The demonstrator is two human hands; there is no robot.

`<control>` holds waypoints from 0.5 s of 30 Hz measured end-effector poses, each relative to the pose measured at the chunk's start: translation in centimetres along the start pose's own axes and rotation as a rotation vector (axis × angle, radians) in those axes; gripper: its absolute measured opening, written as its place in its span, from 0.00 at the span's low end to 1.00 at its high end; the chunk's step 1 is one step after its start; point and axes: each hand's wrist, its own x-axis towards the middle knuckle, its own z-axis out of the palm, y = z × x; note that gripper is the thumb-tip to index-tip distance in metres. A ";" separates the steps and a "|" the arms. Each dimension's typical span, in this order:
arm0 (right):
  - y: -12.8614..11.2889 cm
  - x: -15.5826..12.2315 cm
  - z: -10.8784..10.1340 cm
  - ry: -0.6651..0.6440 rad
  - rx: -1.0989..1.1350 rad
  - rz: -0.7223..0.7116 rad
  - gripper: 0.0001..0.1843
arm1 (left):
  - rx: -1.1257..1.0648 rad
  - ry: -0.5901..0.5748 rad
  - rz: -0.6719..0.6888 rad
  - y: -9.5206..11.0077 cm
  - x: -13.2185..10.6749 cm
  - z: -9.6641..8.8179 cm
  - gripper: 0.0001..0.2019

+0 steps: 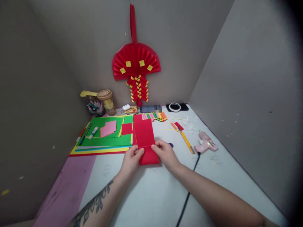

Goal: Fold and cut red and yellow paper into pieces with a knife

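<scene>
Nearest the viewer, two bare forearms (pixel 203 187), the left bearing a dark leaf tattoo (pixel 94 204), are extended over a pale work surface (pixel 146 201). Held centrally between them is a long red paper rectangle (pixel 145 132), creased across its near part. Its left edge is pinched between thumb and curled fingers of the left hand (pixel 131 157), its right edge likewise by the right hand (pixel 167 155); both grips are closed onto the paper. At left, stacked green and other coloured sheets (pixel 104 142) are topped by pink paper pieces (pixel 110 127). Beyond the rectangle, small multicoloured paper rolls (pixel 155 116) are lined up. At right are placed a slim yellow craft knife (pixel 187 142) and a pink glue gun (pixel 205 142). Against the grey wall (pixel 189 37), a pleated red paper fan (pixel 136 60) is hung.
</scene>
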 end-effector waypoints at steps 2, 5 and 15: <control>0.2 0.1 0.1 -0.042 -0.017 -0.005 0.14 | -0.030 0.021 0.029 0.0 0.0 0.0 0.14; 0.6 0.1 0.3 -0.110 -0.078 0.006 0.11 | -0.087 0.094 0.063 0.1 -0.2 0.2 0.15; -0.2 -0.5 0.3 0.116 -0.024 -0.059 0.09 | -0.067 0.026 0.069 -0.8 -0.6 1.7 0.18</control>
